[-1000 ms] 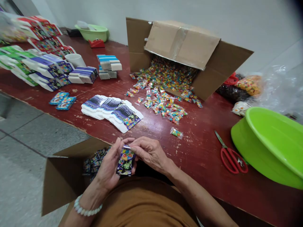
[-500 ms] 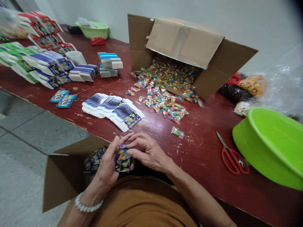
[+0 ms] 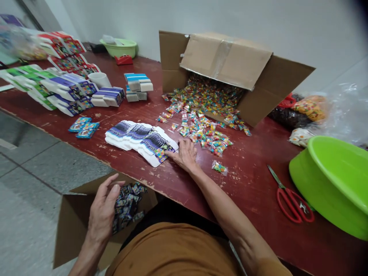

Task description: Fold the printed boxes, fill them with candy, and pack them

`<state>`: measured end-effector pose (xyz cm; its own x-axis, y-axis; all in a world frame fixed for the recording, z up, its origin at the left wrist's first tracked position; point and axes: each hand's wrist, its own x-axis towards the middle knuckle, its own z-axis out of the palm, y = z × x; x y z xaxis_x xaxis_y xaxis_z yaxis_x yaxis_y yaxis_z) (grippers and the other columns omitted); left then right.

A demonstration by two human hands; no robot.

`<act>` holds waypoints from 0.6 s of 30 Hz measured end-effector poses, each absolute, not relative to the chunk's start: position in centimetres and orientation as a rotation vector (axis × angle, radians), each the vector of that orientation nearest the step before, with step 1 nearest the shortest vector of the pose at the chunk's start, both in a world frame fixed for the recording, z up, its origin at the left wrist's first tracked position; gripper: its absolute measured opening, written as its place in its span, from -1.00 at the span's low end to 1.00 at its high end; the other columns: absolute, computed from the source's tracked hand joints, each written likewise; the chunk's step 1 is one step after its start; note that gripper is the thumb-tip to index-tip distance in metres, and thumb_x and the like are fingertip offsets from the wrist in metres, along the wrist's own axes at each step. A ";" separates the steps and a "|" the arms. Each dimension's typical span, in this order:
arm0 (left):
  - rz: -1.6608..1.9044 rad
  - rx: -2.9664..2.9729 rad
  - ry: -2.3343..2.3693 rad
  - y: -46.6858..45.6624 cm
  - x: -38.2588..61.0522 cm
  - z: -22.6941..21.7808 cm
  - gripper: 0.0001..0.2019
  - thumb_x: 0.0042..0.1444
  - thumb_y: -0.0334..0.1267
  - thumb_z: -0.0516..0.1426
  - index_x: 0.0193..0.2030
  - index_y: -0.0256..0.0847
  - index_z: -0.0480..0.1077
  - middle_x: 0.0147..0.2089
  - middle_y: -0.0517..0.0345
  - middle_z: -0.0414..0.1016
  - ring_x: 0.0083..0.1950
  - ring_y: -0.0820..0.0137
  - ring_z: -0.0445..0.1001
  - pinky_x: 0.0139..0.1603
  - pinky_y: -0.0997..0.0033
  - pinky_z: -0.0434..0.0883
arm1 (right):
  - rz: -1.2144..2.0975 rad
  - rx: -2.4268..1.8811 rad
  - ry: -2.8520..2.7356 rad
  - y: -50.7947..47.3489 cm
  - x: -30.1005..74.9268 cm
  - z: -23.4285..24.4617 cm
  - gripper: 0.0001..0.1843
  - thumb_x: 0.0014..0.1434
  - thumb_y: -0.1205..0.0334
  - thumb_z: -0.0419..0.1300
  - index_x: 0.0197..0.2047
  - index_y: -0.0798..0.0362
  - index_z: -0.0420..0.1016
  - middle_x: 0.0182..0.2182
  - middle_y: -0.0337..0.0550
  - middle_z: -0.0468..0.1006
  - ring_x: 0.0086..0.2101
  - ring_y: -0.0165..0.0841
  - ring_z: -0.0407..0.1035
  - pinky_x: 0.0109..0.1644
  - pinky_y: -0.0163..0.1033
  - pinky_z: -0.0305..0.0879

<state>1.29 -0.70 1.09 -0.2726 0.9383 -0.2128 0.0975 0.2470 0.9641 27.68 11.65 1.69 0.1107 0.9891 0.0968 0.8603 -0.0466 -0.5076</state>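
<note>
My left hand (image 3: pixel 103 209) hovers open over a cardboard box (image 3: pixel 74 222) beside my lap, which holds several small dark printed packets (image 3: pixel 128 205). My right hand (image 3: pixel 185 155) rests on the red table (image 3: pixel 253 184), fingers spread, its fingertips touching the near end of a fanned stack of flat purple-and-white packet blanks (image 3: pixel 140 140). A heap of small wrapped candies (image 3: pixel 201 128) lies just right of that hand, spilling from a big cardboard box on its side (image 3: pixel 230 61). One candy packet (image 3: pixel 220 167) lies alone.
Red-handled scissors (image 3: pixel 293 199) and a green basin (image 3: pixel 336 184) sit at the right. Stacks of red, green and blue flat boxes (image 3: pixel 57 84), a white cup (image 3: pixel 99 79), two small blue packets (image 3: pixel 83 127), a second green basin (image 3: pixel 119 46) and plastic bags (image 3: pixel 310 107) fill the rest.
Both hands held a small dark packet together over my lap. Now the packet is gone from my hands; the left moved over the floor box, the right reached to the blank stack.
</note>
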 end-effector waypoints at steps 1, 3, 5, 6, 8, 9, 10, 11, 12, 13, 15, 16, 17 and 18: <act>1.203 1.055 1.652 -0.6 1.9 0.9 -0.45 0.15 0.13 0.19 0.21 -0.05 0.37 -0.02 0.14 0.57 0.11 0.18 0.46 0.18 0.28 0.33 | 0.390 -1.976 -1.776 11.6 27.4 1.6 -0.39 0.16 -0.19 0.28 0.12 0.05 0.40 0.15 0.11 0.36 0.16 0.00 0.22 0.14 0.06 0.17; 1.251 1.179 1.696 -0.4 3.5 0.8 -0.45 0.14 0.16 0.16 0.17 -0.11 0.41 -0.04 0.08 0.56 0.08 0.14 0.47 0.18 0.19 0.34 | 0.395 -1.999 -1.700 11.4 26.9 1.4 -0.40 0.14 -0.21 0.31 0.07 0.04 0.43 0.11 0.06 0.39 0.14 -0.04 0.24 0.13 0.01 0.16; 1.233 1.257 1.657 -0.1 5.0 1.0 -0.45 0.15 0.16 0.15 0.17 -0.11 0.39 -0.01 0.06 0.54 0.07 0.15 0.47 0.18 0.16 0.35 | 0.410 -2.003 -1.632 11.3 26.6 1.4 -0.39 0.11 -0.20 0.33 0.07 0.02 0.42 0.08 0.02 0.41 0.11 -0.07 0.26 0.11 -0.02 0.16; 1.227 1.289 1.646 0.1 5.5 1.2 -0.46 0.16 0.15 0.14 0.18 -0.11 0.38 0.00 0.05 0.54 0.07 0.15 0.47 0.18 0.15 0.35 | 0.424 -2.004 -1.616 11.3 26.6 1.4 -0.37 0.10 -0.21 0.34 0.09 0.02 0.41 0.08 0.02 0.41 0.11 -0.08 0.26 0.10 -0.03 0.15; 1.213 1.333 1.633 0.4 6.1 1.6 -0.46 0.17 0.14 0.13 0.19 -0.11 0.36 0.02 0.02 0.52 0.07 0.15 0.47 0.18 0.12 0.34 | 0.452 -2.014 -1.621 11.6 26.7 1.5 -0.29 0.05 -0.22 0.37 0.14 0.01 0.38 0.11 0.05 0.39 0.12 -0.05 0.24 0.10 -0.02 0.14; 1.206 1.348 1.629 0.6 6.2 1.8 -0.45 0.17 0.14 0.13 0.19 -0.12 0.36 0.02 0.01 0.52 0.06 0.15 0.47 0.18 0.10 0.34 | 0.464 -2.016 -1.642 11.7 26.7 1.5 -0.26 0.03 -0.24 0.38 0.15 0.01 0.38 0.12 0.07 0.37 0.13 -0.03 0.23 0.11 -0.01 0.13; 1.202 1.362 1.626 0.7 6.2 2.0 -0.45 0.17 0.14 0.14 0.20 -0.12 0.35 0.03 -0.01 0.51 0.06 0.14 0.46 0.18 0.08 0.35 | 0.472 -2.013 -1.665 11.8 26.8 1.6 -0.25 0.02 -0.25 0.38 0.15 0.00 0.39 0.14 0.08 0.36 0.14 -0.01 0.21 0.11 0.01 0.13; 1.199 1.375 1.626 0.8 6.1 2.0 -0.44 0.16 0.14 0.14 0.21 -0.12 0.34 0.03 -0.02 0.51 0.06 0.13 0.46 0.18 0.06 0.35 | 0.473 -2.008 -1.679 11.9 26.8 1.6 -0.27 0.03 -0.26 0.37 0.14 -0.01 0.42 0.15 0.09 0.35 0.14 0.00 0.21 0.12 0.02 0.12; 1.193 1.384 1.623 0.8 6.0 2.1 -0.44 0.16 0.14 0.15 0.21 -0.12 0.34 0.04 -0.02 0.50 0.07 0.13 0.46 0.18 0.05 0.35 | 0.468 -2.002 -1.682 11.9 26.8 1.5 -0.31 0.04 -0.26 0.36 0.11 -0.01 0.44 0.14 0.08 0.35 0.15 0.00 0.20 0.12 0.03 0.12; 1.187 1.390 1.621 0.8 5.9 2.1 -0.43 0.16 0.13 0.15 0.21 -0.12 0.33 0.04 -0.03 0.50 0.07 0.12 0.46 0.18 0.04 0.35 | 0.459 -1.992 -1.676 11.9 26.7 1.5 -0.34 0.06 -0.25 0.35 0.09 0.00 0.46 0.13 0.08 0.36 0.15 0.00 0.20 0.13 0.03 0.12; 1.177 1.390 1.618 0.6 5.7 1.9 -0.44 0.16 0.13 0.15 0.22 -0.12 0.33 0.05 -0.04 0.49 0.08 0.12 0.45 0.18 0.03 0.34 | 0.437 -1.972 -1.626 11.8 26.6 1.2 -0.36 0.06 -0.21 0.37 0.08 0.02 0.46 0.13 0.07 0.36 0.15 -0.01 0.21 0.14 0.03 0.12; 1.174 1.387 1.621 0.5 5.6 1.8 -0.44 0.16 0.13 0.15 0.22 -0.12 0.32 0.06 -0.04 0.49 0.08 0.11 0.45 0.18 0.02 0.34 | 0.427 -1.952 -1.596 11.7 26.5 1.0 -0.34 0.04 -0.17 0.39 0.09 0.03 0.44 0.14 0.07 0.36 0.14 -0.02 0.22 0.14 0.03 0.13; 1.171 1.385 1.624 0.4 5.6 1.7 -0.44 0.17 0.13 0.15 0.22 -0.13 0.32 0.06 -0.05 0.49 0.08 0.11 0.45 0.18 0.02 0.34 | 0.423 -1.924 -1.564 11.6 26.4 0.8 -0.34 0.02 -0.13 0.42 0.09 0.03 0.43 0.14 0.07 0.35 0.14 -0.03 0.22 0.15 0.03 0.13; 1.168 1.387 1.631 0.3 5.6 1.6 -0.44 0.17 0.13 0.14 0.22 -0.13 0.32 0.06 -0.05 0.49 0.08 0.11 0.46 0.18 0.02 0.34 | 0.429 -1.887 -1.521 11.6 26.4 0.7 -0.37 0.01 -0.08 0.44 0.07 0.03 0.44 0.14 0.06 0.35 0.14 -0.04 0.22 0.15 0.04 0.13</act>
